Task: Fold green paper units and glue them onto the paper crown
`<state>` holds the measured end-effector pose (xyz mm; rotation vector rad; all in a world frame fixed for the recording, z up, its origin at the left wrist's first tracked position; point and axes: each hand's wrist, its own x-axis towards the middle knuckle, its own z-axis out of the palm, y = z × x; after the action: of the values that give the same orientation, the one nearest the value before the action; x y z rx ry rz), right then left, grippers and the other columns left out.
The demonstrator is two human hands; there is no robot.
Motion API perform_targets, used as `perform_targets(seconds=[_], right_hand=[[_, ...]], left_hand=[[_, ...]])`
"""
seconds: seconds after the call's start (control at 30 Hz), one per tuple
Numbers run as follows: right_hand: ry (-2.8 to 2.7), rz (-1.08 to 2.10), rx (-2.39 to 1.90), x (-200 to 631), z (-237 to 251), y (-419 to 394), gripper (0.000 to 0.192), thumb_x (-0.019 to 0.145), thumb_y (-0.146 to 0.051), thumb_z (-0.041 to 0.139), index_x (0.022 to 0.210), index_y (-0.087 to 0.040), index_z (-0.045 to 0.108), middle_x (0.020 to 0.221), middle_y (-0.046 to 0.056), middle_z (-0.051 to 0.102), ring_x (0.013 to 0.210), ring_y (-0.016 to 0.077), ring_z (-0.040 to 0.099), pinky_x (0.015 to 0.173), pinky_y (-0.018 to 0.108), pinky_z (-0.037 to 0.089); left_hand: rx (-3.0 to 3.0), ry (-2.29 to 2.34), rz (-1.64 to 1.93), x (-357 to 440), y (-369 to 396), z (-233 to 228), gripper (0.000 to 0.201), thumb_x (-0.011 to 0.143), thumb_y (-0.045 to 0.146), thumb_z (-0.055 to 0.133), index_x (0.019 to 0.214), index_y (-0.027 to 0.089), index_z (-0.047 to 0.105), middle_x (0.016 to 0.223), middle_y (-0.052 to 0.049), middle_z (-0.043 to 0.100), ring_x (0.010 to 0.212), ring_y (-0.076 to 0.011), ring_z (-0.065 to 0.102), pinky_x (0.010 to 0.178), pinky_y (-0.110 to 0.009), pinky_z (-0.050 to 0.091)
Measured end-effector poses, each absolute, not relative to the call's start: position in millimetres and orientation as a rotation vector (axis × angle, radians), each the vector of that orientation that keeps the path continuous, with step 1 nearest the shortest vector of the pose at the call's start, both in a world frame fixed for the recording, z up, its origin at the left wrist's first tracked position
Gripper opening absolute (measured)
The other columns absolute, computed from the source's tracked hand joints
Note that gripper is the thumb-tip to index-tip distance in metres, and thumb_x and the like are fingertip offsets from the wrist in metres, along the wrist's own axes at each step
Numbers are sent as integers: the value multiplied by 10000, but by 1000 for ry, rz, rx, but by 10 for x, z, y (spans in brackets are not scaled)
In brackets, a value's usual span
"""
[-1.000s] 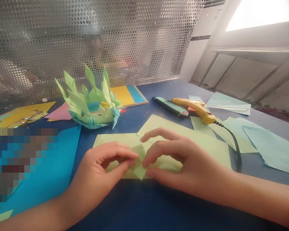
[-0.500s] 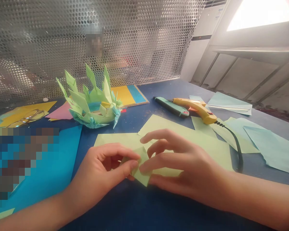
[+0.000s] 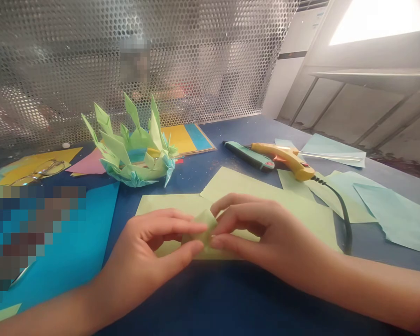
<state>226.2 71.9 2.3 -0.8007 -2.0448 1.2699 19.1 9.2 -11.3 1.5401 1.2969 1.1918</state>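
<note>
Between my two hands is a small folded piece of light green paper (image 3: 206, 219), slightly blurred. My left hand (image 3: 157, 242) pinches its left side between thumb and fingers. On its right side my right hand (image 3: 262, 228) closes thumb and fingertips on the edge. Larger light green sheets (image 3: 283, 205) lie flat on the table beneath and behind my hands. Farther back stands a ring-shaped paper piece (image 3: 136, 168) with upright green folded points and blue folded parts around its base.
Behind the sheets lie a green-handled cutter (image 3: 250, 155) and a yellow glue gun (image 3: 283, 156) with a black cord (image 3: 345, 210). Pale blue sheets (image 3: 395, 210) are at right. Blue card (image 3: 101, 219) and glasses (image 3: 40, 171) are at left. A perforated metal panel (image 3: 196, 60) bounds the back.
My right hand's spread fingers have closed onto the right side of the folded paper. The paper has turned and lifted slightly; my left hand still pinches it.
</note>
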Motion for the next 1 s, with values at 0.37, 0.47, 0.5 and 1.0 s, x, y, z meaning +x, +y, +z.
perform_targets(seconds=[0.37, 0.47, 0.5, 1.0], right_hand=[[-2000, 1381, -880, 2233, 49, 676, 109, 759, -219, 774, 666, -198, 722, 667, -30, 744, 614, 96, 686, 615, 151, 555], [-2016, 1357, -877, 2243, 36, 653, 99, 763, -219, 772, 675, -207, 728, 643, -32, 745, 584, 104, 680, 590, 169, 553], [-2018, 1349, -869, 2245, 29, 645, 96, 769, -226, 771, 683, -210, 730, 630, -33, 741, 570, 107, 676, 578, 175, 549], [-2129, 1097, -823, 2216, 35, 602, 155, 793, -136, 717, 654, -183, 668, 649, -33, 730, 594, 88, 661, 615, 171, 507]], left_hand=[[1570, 1278, 1209, 213, 64, -122, 218, 695, 138, 866, 759, 342, 824, 822, 70, 803, 740, -112, 736, 708, -153, 568], [1541, 1296, 1185, 206, 47, -122, 175, 691, 154, 874, 747, 313, 826, 835, 40, 811, 757, -145, 748, 728, -195, 576], [1540, 1305, 1183, 205, 41, -119, 176, 685, 160, 881, 749, 315, 829, 840, 40, 816, 767, -148, 750, 742, -196, 574], [1678, 1328, 1129, 240, 45, -82, 156, 712, 163, 863, 747, 309, 819, 719, 83, 811, 652, -104, 732, 637, -128, 569]])
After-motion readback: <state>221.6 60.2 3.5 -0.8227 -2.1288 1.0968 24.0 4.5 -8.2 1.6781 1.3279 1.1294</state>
